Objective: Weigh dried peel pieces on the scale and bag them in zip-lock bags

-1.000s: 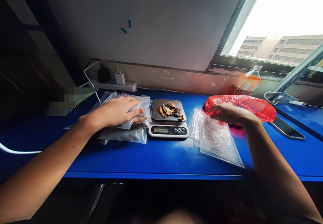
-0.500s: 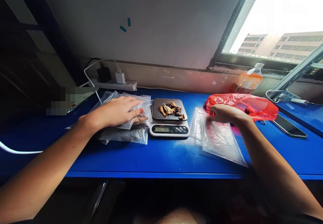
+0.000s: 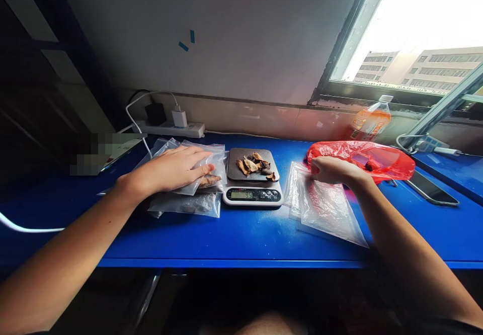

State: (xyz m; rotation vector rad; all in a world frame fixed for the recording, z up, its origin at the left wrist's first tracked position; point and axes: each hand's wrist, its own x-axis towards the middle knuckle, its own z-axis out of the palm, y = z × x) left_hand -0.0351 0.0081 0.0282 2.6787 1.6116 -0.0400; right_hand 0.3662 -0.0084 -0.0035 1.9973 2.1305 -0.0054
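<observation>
Dried pieces (image 3: 249,165) sit on scale (image 3: 256,195) — likely light, stiff, brittle, best pinched by edges; left hand (image 3: 175,168) at scale's 9 o'clock, fingers loosely spread on pouches (image 3: 186,203), right hand (image 3: 335,169) at 3, fingers curled by red bag (image 3: 394,165) — cannot tell what they hold.

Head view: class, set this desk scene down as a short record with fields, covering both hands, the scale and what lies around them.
Left hand: palm down on filled clear bags
Right hand: curled at the left end of the red bag, fingertips hidden
Scale: between the hands, display showing small digits
On the scale: brown dried pieces
Right of the scale: flat clear bags
Far right: phone on the blue table
Behind the red bag: bottle
</observation>
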